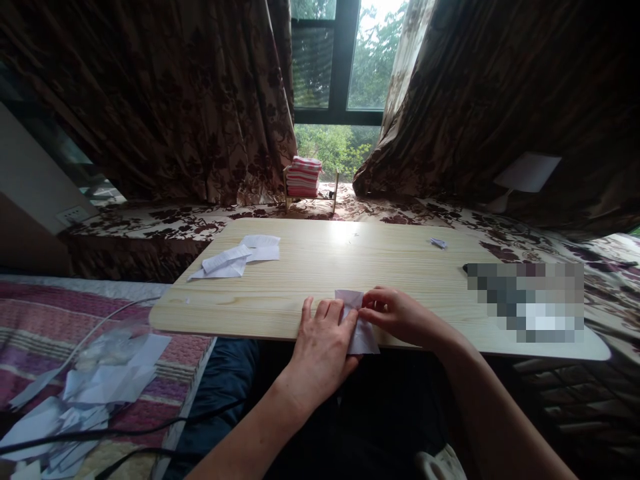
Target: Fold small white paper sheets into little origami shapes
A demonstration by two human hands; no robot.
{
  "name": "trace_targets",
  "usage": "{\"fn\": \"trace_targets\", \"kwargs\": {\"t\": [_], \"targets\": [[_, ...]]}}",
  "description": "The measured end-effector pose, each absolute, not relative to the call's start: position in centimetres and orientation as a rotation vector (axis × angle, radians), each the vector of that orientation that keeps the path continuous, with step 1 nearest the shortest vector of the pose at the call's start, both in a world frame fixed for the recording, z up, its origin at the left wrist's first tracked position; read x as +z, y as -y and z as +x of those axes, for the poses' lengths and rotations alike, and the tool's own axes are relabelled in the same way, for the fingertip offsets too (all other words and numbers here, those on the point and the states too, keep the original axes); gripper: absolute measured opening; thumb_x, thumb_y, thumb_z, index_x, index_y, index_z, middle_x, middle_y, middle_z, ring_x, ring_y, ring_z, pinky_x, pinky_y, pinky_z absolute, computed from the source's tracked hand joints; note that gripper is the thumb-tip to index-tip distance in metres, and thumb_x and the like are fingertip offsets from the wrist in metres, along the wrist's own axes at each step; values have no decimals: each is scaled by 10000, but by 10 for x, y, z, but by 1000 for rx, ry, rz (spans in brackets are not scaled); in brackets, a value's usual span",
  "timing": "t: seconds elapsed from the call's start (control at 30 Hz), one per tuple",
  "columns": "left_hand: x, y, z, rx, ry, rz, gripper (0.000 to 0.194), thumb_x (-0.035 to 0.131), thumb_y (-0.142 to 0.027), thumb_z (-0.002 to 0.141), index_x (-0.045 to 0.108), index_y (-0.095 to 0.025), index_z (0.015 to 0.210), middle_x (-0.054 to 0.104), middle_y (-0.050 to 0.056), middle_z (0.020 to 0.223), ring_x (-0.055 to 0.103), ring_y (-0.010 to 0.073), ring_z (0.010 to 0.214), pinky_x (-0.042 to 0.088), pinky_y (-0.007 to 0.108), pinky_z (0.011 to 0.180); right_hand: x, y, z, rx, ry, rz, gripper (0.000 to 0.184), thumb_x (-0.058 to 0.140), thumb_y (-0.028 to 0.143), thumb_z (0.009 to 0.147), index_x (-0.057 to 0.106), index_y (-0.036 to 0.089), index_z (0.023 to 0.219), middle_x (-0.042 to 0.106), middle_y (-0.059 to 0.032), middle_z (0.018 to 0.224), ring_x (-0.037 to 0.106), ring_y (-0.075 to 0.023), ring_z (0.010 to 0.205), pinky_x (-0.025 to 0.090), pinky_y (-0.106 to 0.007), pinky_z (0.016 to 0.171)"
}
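A small folded sheet of white paper lies at the table's near edge, its lower end reaching slightly past it. My left hand rests palm down beside and partly over the paper, fingers spread, one finger pressing on its surface. From the other side, my right hand pinches the paper's right edge between thumb and fingertips. The part of the sheet under my left hand is hidden. Further left on the tabletop lie several overlapping paper pieces.
The pale wooden table carries a small paper scrap and a pixelated object on the right. Papers and cables lie on the bed at left. Behind stand a rack with folded towels and a lamp.
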State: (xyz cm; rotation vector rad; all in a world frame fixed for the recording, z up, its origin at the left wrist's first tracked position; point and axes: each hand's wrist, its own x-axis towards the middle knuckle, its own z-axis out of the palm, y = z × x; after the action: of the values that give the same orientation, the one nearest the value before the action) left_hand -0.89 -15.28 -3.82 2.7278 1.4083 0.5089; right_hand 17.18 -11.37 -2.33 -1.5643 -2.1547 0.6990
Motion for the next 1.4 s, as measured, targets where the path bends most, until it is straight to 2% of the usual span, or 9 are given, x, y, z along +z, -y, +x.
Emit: {"fn": "trace_targets", "kwargs": {"t": [0.37,0.8,1.1,1.3,1.4], "targets": [[-39,152,-10,514,-1405,2728,613,683,-320,682,455,-199,1238,490,94,1236,412,269,1158,164,516,1102,-27,114,167,566,2164,-1654,182,528,327,785,624,191,712,597,-23,726,522,-135,627,384,-235,564],[-39,149,-11,513,-1412,2705,581,632,-295,702,455,-176,1243,517,91,1229,433,265,1132,179,497,1099,-29,116,167,542,2150,-1684,141,527,294,764,638,213,732,612,-23,742,549,-140,634,381,-234,576],[-36,147,-10,492,-1402,2704,685,674,-274,678,411,-208,1308,520,79,1206,444,266,1122,192,517,1086,-25,118,167,622,2144,-1663,166,532,324,771,636,198,744,610,-27,752,558,-141,650,387,-234,582],[-24,148,-23,469,-1314,2600,748,709,-407,664,413,-222,1326,493,88,1287,412,275,1200,219,492,1087,-23,119,165,643,2102,-1683,142,541,294,756,624,190,708,581,-23,740,538,-133,634,376,-240,580],[-15,137,-29,554,-1288,2532,671,673,-451,702,463,-213,1292,506,84,1287,428,260,1195,277,448,1062,-23,119,164,658,2084,-1688,125,550,286,747,613,191,697,577,-17,733,529,-132,632,366,-243,579]]}}
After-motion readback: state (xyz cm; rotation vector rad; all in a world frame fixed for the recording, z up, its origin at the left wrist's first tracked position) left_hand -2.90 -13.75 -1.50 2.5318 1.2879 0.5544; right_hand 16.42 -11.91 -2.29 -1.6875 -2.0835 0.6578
